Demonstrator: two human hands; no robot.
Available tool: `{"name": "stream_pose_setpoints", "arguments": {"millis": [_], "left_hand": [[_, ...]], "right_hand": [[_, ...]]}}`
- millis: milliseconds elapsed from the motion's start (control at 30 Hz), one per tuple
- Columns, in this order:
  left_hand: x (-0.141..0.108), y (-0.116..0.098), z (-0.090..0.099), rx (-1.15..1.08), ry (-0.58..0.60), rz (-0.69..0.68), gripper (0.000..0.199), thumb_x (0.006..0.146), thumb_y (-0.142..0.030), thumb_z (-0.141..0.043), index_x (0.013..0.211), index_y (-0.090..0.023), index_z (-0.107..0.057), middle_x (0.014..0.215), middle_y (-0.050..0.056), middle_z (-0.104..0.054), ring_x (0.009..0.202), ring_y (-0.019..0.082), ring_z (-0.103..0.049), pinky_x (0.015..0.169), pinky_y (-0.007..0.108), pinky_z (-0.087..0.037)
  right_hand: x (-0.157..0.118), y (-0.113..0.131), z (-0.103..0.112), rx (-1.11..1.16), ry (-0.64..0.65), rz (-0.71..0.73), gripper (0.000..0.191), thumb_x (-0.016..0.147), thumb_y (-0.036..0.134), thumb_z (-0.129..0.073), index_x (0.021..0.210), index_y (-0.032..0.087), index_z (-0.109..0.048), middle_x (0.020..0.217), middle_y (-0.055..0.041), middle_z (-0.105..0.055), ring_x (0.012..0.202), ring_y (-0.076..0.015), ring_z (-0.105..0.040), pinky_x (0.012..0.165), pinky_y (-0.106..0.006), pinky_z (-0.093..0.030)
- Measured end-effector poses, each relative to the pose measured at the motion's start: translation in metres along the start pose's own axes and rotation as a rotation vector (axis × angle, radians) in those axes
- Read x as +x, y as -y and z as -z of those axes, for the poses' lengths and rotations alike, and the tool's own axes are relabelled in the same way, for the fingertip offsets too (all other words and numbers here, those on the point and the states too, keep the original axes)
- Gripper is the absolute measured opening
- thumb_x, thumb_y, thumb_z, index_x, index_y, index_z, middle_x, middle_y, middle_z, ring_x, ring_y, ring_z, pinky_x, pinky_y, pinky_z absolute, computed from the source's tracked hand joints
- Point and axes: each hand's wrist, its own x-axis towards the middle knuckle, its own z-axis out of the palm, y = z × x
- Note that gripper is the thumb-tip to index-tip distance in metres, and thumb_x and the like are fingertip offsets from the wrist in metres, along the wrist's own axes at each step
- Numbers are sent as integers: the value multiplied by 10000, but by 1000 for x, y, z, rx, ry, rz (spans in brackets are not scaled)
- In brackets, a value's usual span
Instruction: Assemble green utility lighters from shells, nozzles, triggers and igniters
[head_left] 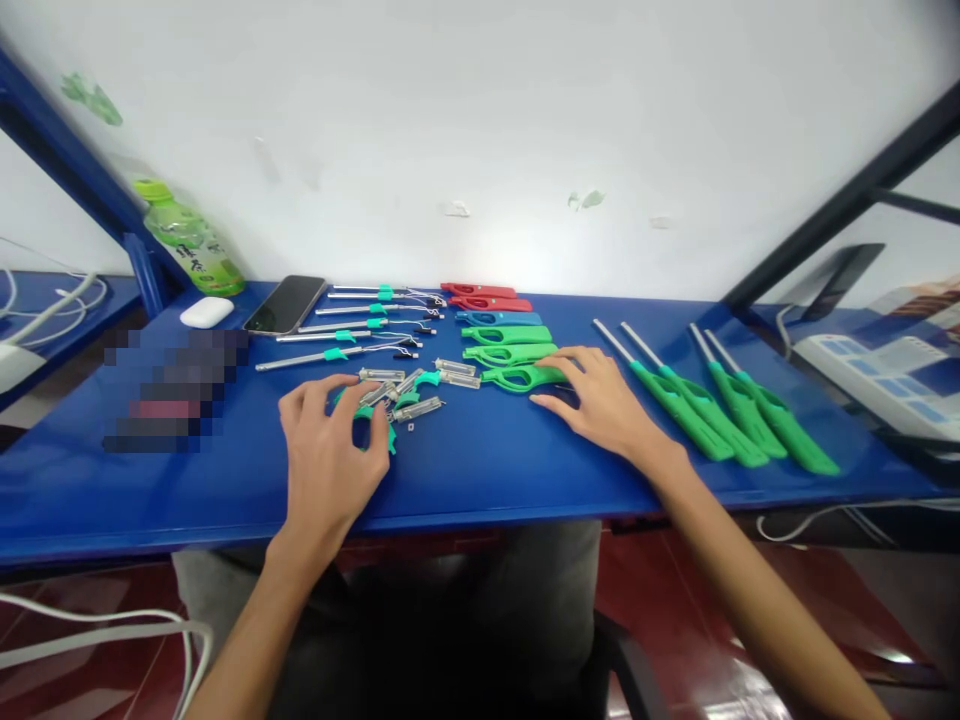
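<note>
My left hand [321,455] curls over small clear parts [418,408] and teal pieces [427,379] near the middle of the bench [465,475], as my right hand [604,402] bends around the right end of the nearest green casing [504,377]; whether either grips anything, I cannot tell. Four green lighters [752,415] lie toward the right edge

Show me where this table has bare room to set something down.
Bare: the table's front strip between left hand and right hand; the patch between phone and left hand.
Crowded: clear parts and teal pieces by the left hand; the handles.
</note>
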Motion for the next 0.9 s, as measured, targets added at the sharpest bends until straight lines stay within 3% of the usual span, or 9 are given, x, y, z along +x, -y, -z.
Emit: {"name": "stream_pose_setpoints", "arguments": {"millis": [267, 467, 633, 767, 900], "left_hand": [[1, -4, 0, 13, 88, 24, 279, 1011, -315, -599, 1199, -146, -716, 1257, 194, -646, 1209, 380, -575, 1065, 580, -466], [0, -2, -2, 5, 83, -3, 263, 1019, -288, -578, 1176, -130, -718, 1224, 193, -647, 1165, 375, -579, 1043, 588, -477], [-2, 2, -3, -15, 64, -28, 239, 1021, -228, -557, 1186, -139, -707, 1197, 173, -641, 1152, 365, -555, 1014, 577, -496], [-3, 3, -4, -59, 58, -58, 217, 1018, -170, -551, 1178, -156, -696, 1180, 149, -650, 1127, 339, -560, 962, 532, -519], [-3, 3, -3, -102, 38, -90, 199, 1008, -122, -558, 1146, -168, -693, 1145, 129, -663, 1093, 312, -576, 940, 506, -524]], "right_hand": [[0, -4, -7, -62, 18, 10, 494, 1033, 566, -559, 1370, 208, -614, 1232, -145, -657, 1154, -341, -613, 1015, -498, -469], [2, -3, -9, 11, 8, 54, 344, 1043, 496, -586, 1249, 231, -660, 1199, -118, -714, 1164, -311, -636, 1043, -484, -455], [5, -2, -13, 3, -50, 104, 319, 1049, 441, -598, 1292, 242, -657, 1135, -89, -765, 1082, -288, -681, 1007, -474, -491], [3, -1, -7, 8, -135, 90, 343, 1072, 430, -543, 1323, 228, -659, 1173, -120, -740, 1117, -299, -685, 989, -475, -518], [-12, 16, 7, 55, -179, 80, 338, 1068, 423, -546, 1334, 245, -654, 1209, -109, -718, 1147, -278, -677, 981, -434, -534]]}}
